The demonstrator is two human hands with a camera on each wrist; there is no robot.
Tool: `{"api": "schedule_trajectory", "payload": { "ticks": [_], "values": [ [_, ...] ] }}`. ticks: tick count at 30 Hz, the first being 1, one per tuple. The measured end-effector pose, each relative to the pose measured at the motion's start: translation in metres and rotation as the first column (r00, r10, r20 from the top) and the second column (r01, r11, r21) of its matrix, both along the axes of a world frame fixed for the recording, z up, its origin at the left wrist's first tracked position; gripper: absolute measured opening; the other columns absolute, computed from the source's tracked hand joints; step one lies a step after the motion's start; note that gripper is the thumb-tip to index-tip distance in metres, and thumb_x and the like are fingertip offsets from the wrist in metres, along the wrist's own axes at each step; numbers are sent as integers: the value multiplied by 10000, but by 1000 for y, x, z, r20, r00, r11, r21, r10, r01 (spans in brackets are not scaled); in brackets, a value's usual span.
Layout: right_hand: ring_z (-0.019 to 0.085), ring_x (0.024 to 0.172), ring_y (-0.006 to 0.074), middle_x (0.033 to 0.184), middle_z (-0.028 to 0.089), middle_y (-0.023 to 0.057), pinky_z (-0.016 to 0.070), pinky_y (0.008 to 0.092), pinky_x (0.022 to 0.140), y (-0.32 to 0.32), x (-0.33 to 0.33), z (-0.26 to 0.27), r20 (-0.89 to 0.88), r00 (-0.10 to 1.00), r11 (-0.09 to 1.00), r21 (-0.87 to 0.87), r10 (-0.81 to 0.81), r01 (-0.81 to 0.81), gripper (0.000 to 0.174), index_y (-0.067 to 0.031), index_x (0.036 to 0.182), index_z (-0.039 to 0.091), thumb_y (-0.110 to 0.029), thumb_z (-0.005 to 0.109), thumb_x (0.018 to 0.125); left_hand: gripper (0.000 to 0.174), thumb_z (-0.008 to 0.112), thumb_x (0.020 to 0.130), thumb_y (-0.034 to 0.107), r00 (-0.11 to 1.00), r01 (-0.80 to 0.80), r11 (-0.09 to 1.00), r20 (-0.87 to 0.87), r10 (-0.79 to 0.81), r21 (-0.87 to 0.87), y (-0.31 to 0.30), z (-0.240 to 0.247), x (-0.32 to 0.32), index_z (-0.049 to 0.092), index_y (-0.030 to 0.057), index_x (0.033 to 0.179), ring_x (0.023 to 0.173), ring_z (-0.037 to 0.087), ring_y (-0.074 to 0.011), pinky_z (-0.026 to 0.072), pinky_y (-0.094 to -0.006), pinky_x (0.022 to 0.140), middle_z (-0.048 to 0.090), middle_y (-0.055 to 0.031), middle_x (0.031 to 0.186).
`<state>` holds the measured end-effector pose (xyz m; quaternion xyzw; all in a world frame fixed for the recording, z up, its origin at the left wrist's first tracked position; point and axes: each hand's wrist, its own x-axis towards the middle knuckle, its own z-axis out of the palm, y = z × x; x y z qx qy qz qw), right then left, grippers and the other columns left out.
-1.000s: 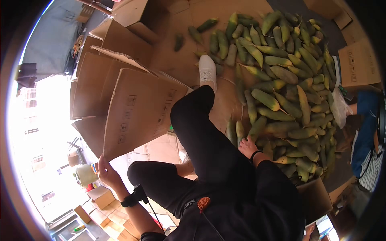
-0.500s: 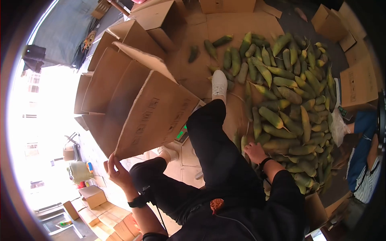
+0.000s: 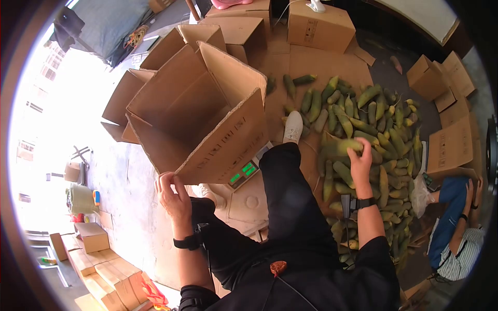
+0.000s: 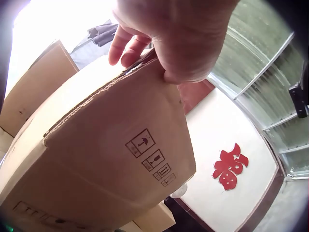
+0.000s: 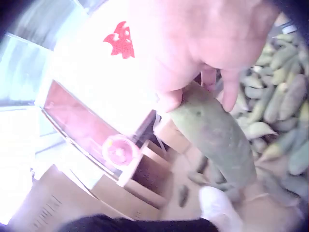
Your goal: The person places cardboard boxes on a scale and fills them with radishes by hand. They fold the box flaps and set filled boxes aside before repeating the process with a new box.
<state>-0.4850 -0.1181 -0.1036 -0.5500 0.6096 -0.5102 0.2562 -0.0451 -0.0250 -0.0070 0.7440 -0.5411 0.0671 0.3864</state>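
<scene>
My left hand point(image 3: 175, 201) pinches the corner of an open cardboard box point(image 3: 228, 142), thumb on one side of the rim and fingers on the other in the left wrist view. The box tilts with its mouth facing me, over a scale point(image 3: 244, 173) with lit green digits. In my right hand point(image 3: 361, 168) is a long green radish point(image 5: 217, 135), gripped at one end between thumb and fingers and raised above the pile. Many more green radishes point(image 3: 397, 140) lie heaped on flattened cardboard at the right.
Other open boxes point(image 3: 124, 103) stand behind the tilted one. More boxes point(image 3: 321, 26) line the back, one bearing a white fan-like stand. A white shoe point(image 3: 293, 126) is planted beside the pile. Another person in a striped garment point(image 3: 461, 256) sits at the right. Stacked cartons point(image 3: 104, 274) are at lower left.
My right hand has gone from resting on the pile to lifting a radish away from it. The box has turned so its inside shows, and the scale display has come into fuller view.
</scene>
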Motion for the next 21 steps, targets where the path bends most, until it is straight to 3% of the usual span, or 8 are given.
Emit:
{"api": "schedule_trajectory", "payload": {
  "ticks": [3,7,13,15,16,17,18,21],
  "values": [
    [506,1003,146,1133,491,80,435,280,877,-20,39,82,229,963,980,-166,143,-106,314,-11,1120,459,26,562,826,70,592,795,68,994,38,994,103,-48,101,-1,12,-2,568,43,856,788,530,-289,423,-376,726,567,-98,823],
    [519,1027,160,1181,492,104,456,295,883,-40,88,156,300,891,853,-497,339,-157,383,-30,1167,430,45,565,817,103,633,768,110,987,53,988,142,-73,142,-7,32,-10,585,42,827,793,531,-301,433,-391,707,566,-94,790],
    [545,953,150,1091,529,80,490,288,796,-70,185,196,355,709,706,-649,609,-282,361,-49,1109,470,19,604,781,134,635,758,137,961,30,966,257,-98,256,-6,23,-2,556,30,742,802,524,-334,424,-425,687,554,-121,776],
    [555,904,154,1003,536,57,479,288,778,-75,219,187,138,852,722,-607,506,-331,351,-53,1080,493,16,617,759,146,617,769,137,953,63,960,270,-139,272,-2,18,2,537,27,714,811,520,-349,418,-439,689,553,-132,776],
    [572,867,206,958,558,87,472,306,757,-72,233,184,28,894,718,-609,446,-339,330,-57,1040,521,-20,639,734,148,615,772,140,948,84,958,275,-161,273,-1,15,5,537,25,719,811,520,-350,418,-439,691,554,-134,777],
    [572,854,274,903,572,127,458,342,748,-70,248,177,42,885,719,-602,463,-347,306,-62,1007,541,-54,644,719,150,612,775,142,943,103,956,278,-182,274,0,11,7,538,23,724,812,521,-350,418,-438,692,554,-137,779],
    [566,853,302,899,589,118,451,374,749,-66,252,177,3,830,730,-477,558,-489,292,-70,996,547,-67,641,719,150,610,780,146,951,102,953,252,-178,286,1,13,4,539,22,732,812,523,-349,419,-438,696,556,-140,780],
    [569,856,269,883,608,58,464,383,736,-70,276,142,-263,825,775,-289,501,-563,290,-95,962,552,-121,686,706,173,594,804,150,947,117,950,255,-195,290,0,7,8,524,10,730,785,523,-353,413,-440,680,546,-146,769]
  ]
}}
